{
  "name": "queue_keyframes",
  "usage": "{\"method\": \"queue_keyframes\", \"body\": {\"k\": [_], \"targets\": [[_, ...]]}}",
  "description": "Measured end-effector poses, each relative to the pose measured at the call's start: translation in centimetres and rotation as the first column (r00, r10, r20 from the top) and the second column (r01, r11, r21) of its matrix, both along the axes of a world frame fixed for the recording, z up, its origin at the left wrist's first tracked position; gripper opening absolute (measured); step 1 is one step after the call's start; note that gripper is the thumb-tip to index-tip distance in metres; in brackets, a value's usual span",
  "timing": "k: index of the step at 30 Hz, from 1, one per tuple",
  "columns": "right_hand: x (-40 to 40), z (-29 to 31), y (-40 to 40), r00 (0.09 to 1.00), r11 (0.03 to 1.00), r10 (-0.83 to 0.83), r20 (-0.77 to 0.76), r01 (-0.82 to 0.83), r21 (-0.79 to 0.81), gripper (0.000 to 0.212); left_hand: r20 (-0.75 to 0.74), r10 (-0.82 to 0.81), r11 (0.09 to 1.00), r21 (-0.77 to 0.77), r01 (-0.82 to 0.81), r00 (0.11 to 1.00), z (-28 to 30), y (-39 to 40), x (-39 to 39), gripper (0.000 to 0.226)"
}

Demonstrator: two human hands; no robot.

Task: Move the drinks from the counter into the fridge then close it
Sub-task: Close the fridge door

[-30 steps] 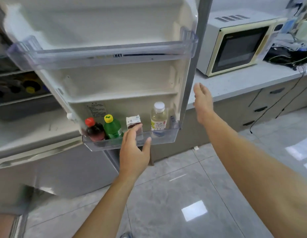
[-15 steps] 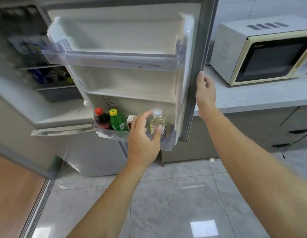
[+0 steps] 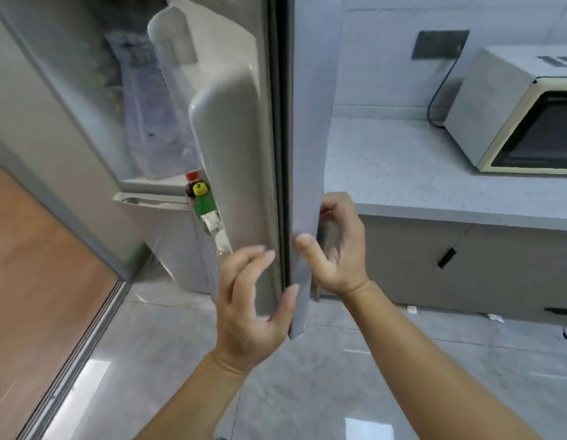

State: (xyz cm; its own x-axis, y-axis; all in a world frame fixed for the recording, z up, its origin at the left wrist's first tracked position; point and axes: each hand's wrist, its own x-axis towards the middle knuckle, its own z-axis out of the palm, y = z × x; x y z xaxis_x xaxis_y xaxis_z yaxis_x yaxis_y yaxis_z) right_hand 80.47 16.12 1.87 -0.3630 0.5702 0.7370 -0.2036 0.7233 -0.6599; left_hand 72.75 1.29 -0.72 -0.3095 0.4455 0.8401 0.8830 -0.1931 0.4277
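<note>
The fridge door stands edge-on in front of me, partly swung toward the fridge body. In its lower door bin I see a dark bottle with a red cap and a green bottle with a yellow cap; the other drinks are hidden behind the door liner. My right hand grips the door's outer edge, fingers curled round its back and thumb on the edge. My left hand hovers at the inner side with relaxed fingers, its thumb touching the door's bottom edge.
A grey counter runs to the right with a cream microwave on it and drawers below. The lower fridge compartment's handle shows on the left. Wooden flooring lies at left, shiny tiles underfoot.
The door has swung from wide open to nearly edge-on. My left hand came away from the bin and bottles. My right hand went from flat against the door edge to gripping it.
</note>
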Motion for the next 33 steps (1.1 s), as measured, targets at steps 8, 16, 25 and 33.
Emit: {"method": "queue_keyframes", "body": {"k": [8,16,25,33], "targets": [[-10.0,2.7,-5.8,0.974,0.959,0.227,0.014,-0.226,0.171,0.054,0.102,0.342,0.929,0.113,-0.352,0.934,1.0,-7.5,-7.2,0.063],[-22.0,4.4,-11.6,0.972,0.943,0.234,0.017,-0.231,0.239,0.027,0.183,0.512,0.842,0.085,-0.533,0.839,2.1,-14.2,-18.1,0.062],[-34.7,5.2,-16.5,0.985,0.962,0.094,0.145,-0.128,0.243,0.032,0.446,0.432,0.899,-0.145,-0.413,0.784,3.4,-18.2,-34.2,0.057],[-45.1,5.5,-17.1,0.971,0.975,-0.07,0.228,0.017,0.224,0.04,0.462,0.368,0.929,-0.211,-0.303,0.807,4.3,-16.8,-48.6,0.043]]}}
